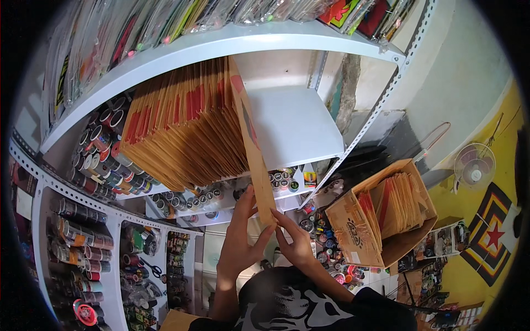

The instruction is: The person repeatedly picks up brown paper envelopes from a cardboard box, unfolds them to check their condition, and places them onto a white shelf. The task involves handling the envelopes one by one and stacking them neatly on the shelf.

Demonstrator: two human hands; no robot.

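A brown paper envelope (253, 145) with red and dark print stands on its edge at the right end of a tight row of similar envelopes (186, 128) on a white metal shelf. Its near end sticks out past the shelf front. My left hand (238, 240) holds that end, fingers along the left face and thumb by the lower corner. At the same corner, my right hand (294, 240) pinches the envelope between thumb and fingers. Part of the envelope's far side is hidden by its steep angle.
Right of the row lies bare white shelf surface (294, 124), beside a perforated upright (372, 103). An opened cardboard box (356, 240) with more envelopes stands at right. Spools and jars (99, 161) crowd the left. Plastic-wrapped packets (165, 25) fill the shelf above.
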